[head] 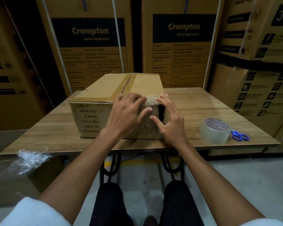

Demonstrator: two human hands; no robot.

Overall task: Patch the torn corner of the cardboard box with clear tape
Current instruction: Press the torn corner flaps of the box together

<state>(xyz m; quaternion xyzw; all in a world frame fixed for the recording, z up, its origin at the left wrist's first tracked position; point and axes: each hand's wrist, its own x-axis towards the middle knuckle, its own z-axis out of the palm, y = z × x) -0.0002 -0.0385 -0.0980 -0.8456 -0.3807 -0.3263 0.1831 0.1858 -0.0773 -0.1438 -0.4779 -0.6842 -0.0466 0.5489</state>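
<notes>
A brown cardboard box (95,98) lies on the wooden table (203,105), with a dark torn gap (161,112) at its near right corner. A strip of clear tape (151,99) is folded over the top edge beside the tear. My left hand (127,113) lies flat on the box's near face and top edge, fingers spread, thumb on the tape. My right hand (170,118) presses on the corner from the right, its fingers on the top edge and its thumb just below the tear. A roll of clear tape (215,130) stands on the table to the right.
Blue-handled scissors (239,136) lie right of the roll near the table's front right corner. Crumpled clear plastic (29,158) hangs off the table's near left edge. Tall printed cartons (91,43) wall in the back and both sides. My legs (111,203) are under the table.
</notes>
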